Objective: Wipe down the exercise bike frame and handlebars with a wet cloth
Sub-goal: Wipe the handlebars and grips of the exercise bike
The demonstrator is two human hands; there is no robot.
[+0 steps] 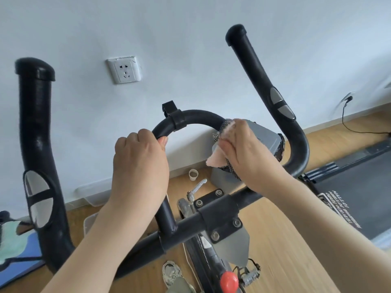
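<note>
Wooden floor [281, 235] and a pale wall [169, 39] are seen behind the handlebars [196, 116]. The centre loop is gripped at 9 o'clock by the closed left hand [139, 163]. A pink cloth [218, 159] is pressed against the loop at 3 o'clock, clutched in the right hand [247, 153].

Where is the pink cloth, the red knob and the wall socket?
pink cloth [214, 160], head view, on its hanging lower corner.
red knob [229, 280], head view, on its rounded top.
wall socket [124, 70], head view, on the middle of its white faceplate.
</note>
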